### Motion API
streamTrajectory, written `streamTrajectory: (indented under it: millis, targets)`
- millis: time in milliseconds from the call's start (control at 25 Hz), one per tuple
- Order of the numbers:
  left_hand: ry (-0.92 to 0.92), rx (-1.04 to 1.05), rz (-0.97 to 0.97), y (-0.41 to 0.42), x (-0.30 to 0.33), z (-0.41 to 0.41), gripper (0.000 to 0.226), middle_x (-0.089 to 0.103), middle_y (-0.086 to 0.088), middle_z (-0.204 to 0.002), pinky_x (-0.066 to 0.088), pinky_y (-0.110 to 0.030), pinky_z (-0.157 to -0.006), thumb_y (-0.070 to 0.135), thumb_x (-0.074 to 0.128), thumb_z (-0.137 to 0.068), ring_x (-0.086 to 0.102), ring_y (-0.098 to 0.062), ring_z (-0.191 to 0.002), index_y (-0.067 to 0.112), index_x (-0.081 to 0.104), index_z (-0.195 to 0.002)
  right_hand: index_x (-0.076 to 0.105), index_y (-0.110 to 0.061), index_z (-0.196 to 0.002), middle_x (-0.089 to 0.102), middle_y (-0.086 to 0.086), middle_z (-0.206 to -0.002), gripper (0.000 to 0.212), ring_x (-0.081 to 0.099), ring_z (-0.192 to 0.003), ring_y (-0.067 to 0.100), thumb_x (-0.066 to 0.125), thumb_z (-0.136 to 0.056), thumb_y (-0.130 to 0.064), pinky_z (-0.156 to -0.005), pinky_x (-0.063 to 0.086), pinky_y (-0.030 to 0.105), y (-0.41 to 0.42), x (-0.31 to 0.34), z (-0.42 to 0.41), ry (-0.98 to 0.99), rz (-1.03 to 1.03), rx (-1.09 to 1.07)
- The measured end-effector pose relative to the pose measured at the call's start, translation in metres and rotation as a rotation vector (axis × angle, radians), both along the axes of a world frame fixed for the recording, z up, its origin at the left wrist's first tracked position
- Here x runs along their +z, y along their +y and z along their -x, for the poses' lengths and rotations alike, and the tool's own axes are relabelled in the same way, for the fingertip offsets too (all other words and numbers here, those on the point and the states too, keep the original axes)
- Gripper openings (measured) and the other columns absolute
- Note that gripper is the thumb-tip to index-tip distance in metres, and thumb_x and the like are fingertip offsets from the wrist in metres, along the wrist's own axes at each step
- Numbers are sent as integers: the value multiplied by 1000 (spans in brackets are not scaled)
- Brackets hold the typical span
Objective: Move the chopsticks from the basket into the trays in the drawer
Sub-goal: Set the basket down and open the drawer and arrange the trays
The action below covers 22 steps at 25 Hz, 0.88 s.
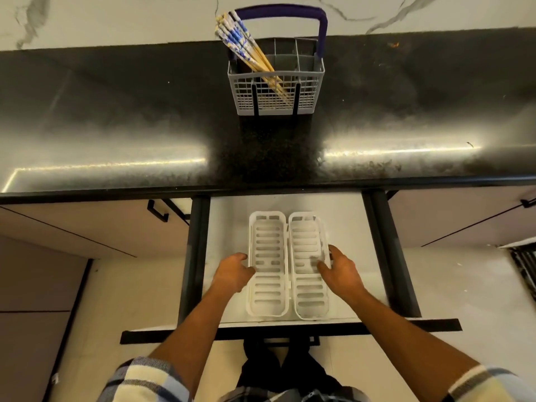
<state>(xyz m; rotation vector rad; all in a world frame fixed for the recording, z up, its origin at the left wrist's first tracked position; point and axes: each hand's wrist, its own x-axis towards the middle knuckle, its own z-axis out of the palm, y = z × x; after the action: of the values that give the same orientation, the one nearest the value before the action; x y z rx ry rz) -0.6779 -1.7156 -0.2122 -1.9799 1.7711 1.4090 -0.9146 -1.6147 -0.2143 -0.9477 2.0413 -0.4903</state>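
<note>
L hand grips left tray rim, R hand grips right tray edge, lower-centre; chopsticks in basket up top.

Glossy speckled stone counter, white slotted plastic trays

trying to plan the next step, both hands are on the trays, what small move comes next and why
Probably let go with the right hand and reach up to the chopsticks. They all stand in the basket on the counter, and both trays in the drawer lie empty; the left hand can steady them.
</note>
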Motion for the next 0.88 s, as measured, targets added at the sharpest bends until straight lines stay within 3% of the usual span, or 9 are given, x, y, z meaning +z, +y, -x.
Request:
streamTrajectory:
  millis: [200, 400, 520, 680, 880]
  targets:
    - [-61, -101, 50, 39, -15, -16, 53, 73, 1, -101, 52, -35, -93, 48, 53, -94, 66, -19, -97, 22, 48, -139, 50, -18, -136, 66, -1, -120, 47, 64, -105, 17, 58, -96, -41, -90, 55, 32, 17, -5, -3, -13, 92, -20]
    - [-24, -89, 82, 44, -18, -18, 50, 71, 0, -112, 52, -36, -93, 50, 52, -95, 67, -19, -102, 24, 48, -138, 54, -21, -133, 65, -8, -112, 40, 64, -99, 10, 55, -98, -39, -81, 50, 18, 27, -3, -8, -42, 98, -30]
    - [-10, -69, 87, 44, -21, -18, 39, 72, 1, -100, 58, -34, -84, 38, 53, -98, 69, -16, -87, 21, 56, -132, 53, -17, -138, 66, 0, -120, 37, 64, -101, 14, 50, -102, -27, -86, 51, 24, 27, 1, -10, -18, 54, -64]
    - [11, -27, 24, 49, -19, -18, 37, 69, 2, -93, 58, -23, -59, 28, 55, -98, 70, -16, -76, 21, 56, -134, 53, -18, -139, 65, 3, -128, 38, 64, -114, 22, 50, -101, -19, -98, 50, 32, 28, 5, -5, -30, 0, -39]
    - [31, 32, 4, 54, -18, -17, 38, 70, 4, -97, 58, -21, -57, 27, 57, -97, 71, -15, -76, 24, 56, -135, 54, -20, -138, 67, 0, -125, 37, 65, -105, 18, 50, -101, -18, -95, 51, 30, 26, 8, 0, -36, -31, -12]
